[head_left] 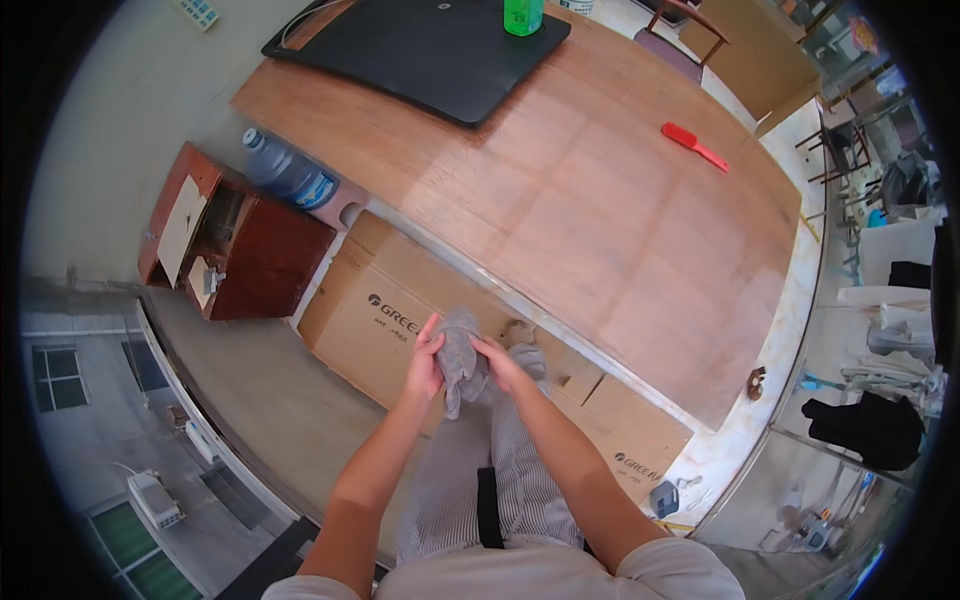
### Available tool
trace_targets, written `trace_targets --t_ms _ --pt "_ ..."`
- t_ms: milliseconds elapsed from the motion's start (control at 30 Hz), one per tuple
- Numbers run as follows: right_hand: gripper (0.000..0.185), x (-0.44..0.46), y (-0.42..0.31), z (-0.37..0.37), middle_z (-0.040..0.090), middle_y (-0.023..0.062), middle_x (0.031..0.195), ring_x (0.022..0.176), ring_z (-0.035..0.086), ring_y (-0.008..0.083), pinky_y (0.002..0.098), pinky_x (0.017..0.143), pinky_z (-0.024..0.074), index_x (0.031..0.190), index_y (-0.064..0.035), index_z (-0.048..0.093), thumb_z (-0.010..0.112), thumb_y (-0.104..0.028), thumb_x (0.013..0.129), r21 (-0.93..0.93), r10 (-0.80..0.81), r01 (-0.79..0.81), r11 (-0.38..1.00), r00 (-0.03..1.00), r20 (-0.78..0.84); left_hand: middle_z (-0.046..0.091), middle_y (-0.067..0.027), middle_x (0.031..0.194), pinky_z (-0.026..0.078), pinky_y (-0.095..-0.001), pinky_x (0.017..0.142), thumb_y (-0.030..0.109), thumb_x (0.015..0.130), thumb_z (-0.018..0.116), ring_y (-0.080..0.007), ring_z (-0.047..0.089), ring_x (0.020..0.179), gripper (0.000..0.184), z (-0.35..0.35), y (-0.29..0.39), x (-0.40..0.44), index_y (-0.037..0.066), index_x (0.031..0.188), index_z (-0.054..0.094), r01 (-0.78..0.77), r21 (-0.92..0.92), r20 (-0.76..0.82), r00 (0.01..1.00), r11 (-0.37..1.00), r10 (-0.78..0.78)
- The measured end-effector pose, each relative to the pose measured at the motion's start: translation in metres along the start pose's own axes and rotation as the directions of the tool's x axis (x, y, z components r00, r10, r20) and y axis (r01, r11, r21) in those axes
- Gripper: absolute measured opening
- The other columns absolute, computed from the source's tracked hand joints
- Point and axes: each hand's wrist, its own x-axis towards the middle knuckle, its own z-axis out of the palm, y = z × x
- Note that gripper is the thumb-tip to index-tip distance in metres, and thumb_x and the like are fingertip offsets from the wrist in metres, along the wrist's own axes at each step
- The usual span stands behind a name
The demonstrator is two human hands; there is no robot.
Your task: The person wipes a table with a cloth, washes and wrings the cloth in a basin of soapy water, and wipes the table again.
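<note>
A crumpled grey cloth (459,352) hangs between my two hands, in front of the table's near edge and above my striped trousers. My left hand (427,362) grips its left side, the fingers bent against the fabric. On the cloth's right side my right hand (497,362) is closed, its fingers partly tucked into the folds. Part of the cloth hangs down below my hands. Beneath it lies flattened cardboard (365,330) with printed lettering.
A wooden table (600,220) bears a black mat (420,45), a green bottle (523,16) and a red brush (694,146). To the left stand a large water bottle (290,172) and a red-brown cabinet (265,255). A tape roll (757,383) sits at the right edge.
</note>
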Motion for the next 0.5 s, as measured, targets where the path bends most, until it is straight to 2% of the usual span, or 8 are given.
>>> trace_targets --t_ms 67,100,167,267,400,500 --pt "0.055 0.044 -0.006 -0.009 0.056 0.0115 0.127 0.115 0.055 0.0217 0.0344 0.097 0.0440 0.129 0.0005 0.050 0.072 -0.020 0.083 -0.006 0.084 -0.084 0.996 0.995 0.058 0.047 -0.0147 0.139 0.041 -0.0416 0.105 0.004 0.094 0.050 -0.0268 0.049 0.125 0.057 0.002 0.019 0.018 0.014 0.147 0.032 -0.019 -0.034 -0.009 1.000 0.999 0.019" --pt "0.052 0.059 -0.013 -0.010 0.058 0.0114 0.125 0.113 0.056 0.0219 0.0349 0.097 0.0442 0.127 0.0002 0.052 0.072 -0.017 0.082 0.042 0.003 -0.004 0.999 0.999 0.035 0.046 -0.0149 0.140 0.040 -0.0415 0.106 0.005 0.094 0.051 -0.0266 0.048 0.125 0.058 0.003 0.023 0.030 0.014 0.147 0.032 -0.025 -0.054 -0.016 1.000 0.998 0.024" --pt "0.048 0.085 -0.028 -0.009 0.061 0.0112 0.121 0.110 0.058 0.0223 0.0360 0.097 0.0446 0.123 -0.0004 0.055 0.073 -0.011 0.080 0.124 -0.152 0.154 0.980 0.988 -0.025 0.046 -0.0142 0.140 0.040 -0.0424 0.106 0.005 0.093 0.051 -0.0268 0.048 0.126 0.059 0.004 0.025 0.060 0.016 0.148 0.030 -0.090 0.024 0.009 0.996 0.996 0.089" --pt "0.044 0.104 -0.042 -0.005 0.064 0.0112 0.115 0.107 0.061 0.0240 0.0385 0.097 0.0461 0.120 -0.0014 0.057 0.071 -0.002 0.078 0.323 -0.206 0.198 0.926 0.979 -0.008 0.046 -0.0137 0.139 0.039 -0.0434 0.106 0.004 0.093 0.052 -0.0270 0.047 0.127 0.062 -0.004 0.016 0.097 0.016 0.149 0.028 -0.123 0.044 0.046 0.992 0.991 0.121" --pt "0.037 0.105 -0.031 -0.001 0.066 0.0116 0.111 0.105 0.062 0.0268 0.0412 0.095 0.0490 0.116 -0.0016 0.060 0.066 0.003 0.080 0.511 -0.188 0.139 0.848 0.981 0.046 0.046 -0.0143 0.139 0.038 -0.0442 0.107 0.003 0.092 0.051 -0.0272 0.046 0.127 0.065 -0.003 0.024 0.102 0.017 0.149 0.024 -0.074 0.024 0.089 0.993 0.997 0.072" --pt "0.049 0.099 -0.023 -0.005 0.058 0.0143 0.125 0.118 0.055 0.0304 0.0444 0.103 0.0424 0.130 -0.0002 0.048 0.060 0.002 0.082 0.541 -0.239 0.155 0.827 0.967 0.089 0.048 -0.0144 0.136 0.038 -0.0434 0.106 0.002 0.091 0.052 -0.0270 0.048 0.125 0.063 0.010 0.035 0.092 0.017 0.146 0.027 -0.051 0.085 0.143 0.989 0.995 0.039"
